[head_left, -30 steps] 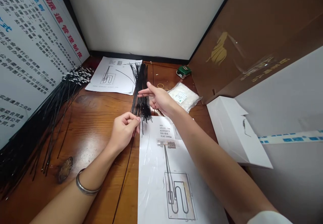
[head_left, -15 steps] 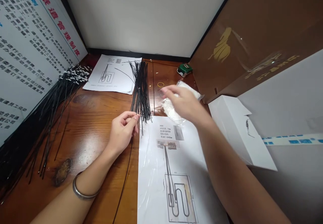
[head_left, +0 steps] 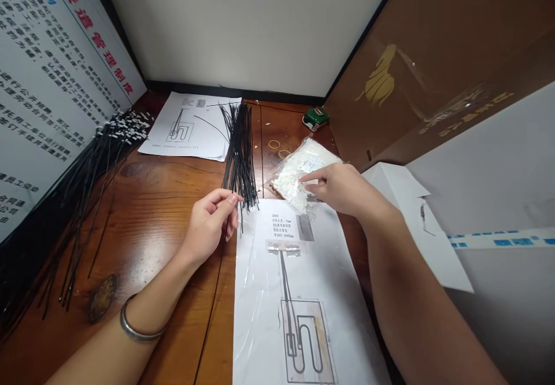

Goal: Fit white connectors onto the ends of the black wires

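Note:
My left hand (head_left: 211, 223) rests on the wooden table (head_left: 165, 211) with thumb and forefinger pinched on a thin black wire at the near end of a bundle of black wires (head_left: 240, 154). The wire runs back toward me along the table. My right hand (head_left: 342, 188) lies on a clear plastic bag of small white parts (head_left: 299, 174), forefinger stretched out over it, the other fingers curled at the bag's near edge. A laminated drawing sheet (head_left: 295, 292) lies in front of me between both arms.
A big pile of black wires with white tips (head_left: 87, 171) lies along the left board. A second drawing sheet (head_left: 191, 125) sits at the back, a green tape measure (head_left: 315, 118) and rubber bands (head_left: 274, 144) beside it. A brown carton (head_left: 433, 67) and white box (head_left: 416, 223) stand on the right.
My right hand left the black wire bundle, swung right and came down on the bag of white parts. The left hand kept its pinch near the bundle's end.

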`<state>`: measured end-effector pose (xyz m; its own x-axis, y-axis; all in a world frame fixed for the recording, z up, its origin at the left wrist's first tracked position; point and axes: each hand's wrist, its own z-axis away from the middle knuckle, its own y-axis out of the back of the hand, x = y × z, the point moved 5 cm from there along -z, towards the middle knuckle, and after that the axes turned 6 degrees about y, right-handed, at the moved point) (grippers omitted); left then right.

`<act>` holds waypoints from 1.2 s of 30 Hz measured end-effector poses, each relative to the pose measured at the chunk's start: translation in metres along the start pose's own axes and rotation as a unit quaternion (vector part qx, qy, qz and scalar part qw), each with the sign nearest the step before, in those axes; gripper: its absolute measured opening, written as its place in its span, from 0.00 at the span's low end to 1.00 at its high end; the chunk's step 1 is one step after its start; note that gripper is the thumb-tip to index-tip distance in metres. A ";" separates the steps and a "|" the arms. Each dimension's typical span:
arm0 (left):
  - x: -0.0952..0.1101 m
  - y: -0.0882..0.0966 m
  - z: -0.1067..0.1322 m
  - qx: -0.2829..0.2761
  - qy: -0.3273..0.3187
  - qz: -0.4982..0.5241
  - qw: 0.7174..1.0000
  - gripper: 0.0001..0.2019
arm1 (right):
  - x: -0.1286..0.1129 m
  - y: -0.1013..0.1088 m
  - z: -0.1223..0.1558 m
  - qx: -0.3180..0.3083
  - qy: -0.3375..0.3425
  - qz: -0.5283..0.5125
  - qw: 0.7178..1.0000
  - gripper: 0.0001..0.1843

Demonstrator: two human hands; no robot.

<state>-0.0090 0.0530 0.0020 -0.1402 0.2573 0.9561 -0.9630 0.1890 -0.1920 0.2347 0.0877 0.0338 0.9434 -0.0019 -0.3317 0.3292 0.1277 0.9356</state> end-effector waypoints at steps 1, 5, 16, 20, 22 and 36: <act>-0.001 0.000 -0.001 -0.008 0.008 0.005 1.000 0.11 | -0.001 -0.001 -0.001 0.002 0.004 0.004 1.000 0.16; -0.003 -0.001 -0.002 -0.037 0.030 0.022 0.999 0.12 | -0.005 -0.007 -0.003 0.022 0.017 0.028 0.999 0.15; -0.006 -0.006 0.001 -0.042 0.058 0.027 0.997 0.15 | -0.005 -0.005 -0.002 0.068 0.044 0.019 0.997 0.10; -0.005 -0.004 0.001 -0.040 0.052 0.038 0.997 0.15 | -0.014 0.015 0.009 0.162 0.048 -0.025 0.985 0.07; -0.005 -0.005 0.001 -0.041 0.050 0.045 0.997 0.14 | -0.027 0.018 0.017 0.216 0.060 -0.110 0.968 0.06; -0.005 -0.005 0.003 -0.005 0.031 -0.003 1.000 0.14 | -0.086 -0.064 0.024 0.106 0.052 -0.586 0.802 0.07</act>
<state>-0.0047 0.0477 -0.0008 -0.1194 0.3142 0.9418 -0.9615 0.1998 -0.1885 0.1339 0.0557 0.0054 -0.0225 0.0862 -0.9960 0.9969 -0.0730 -0.0288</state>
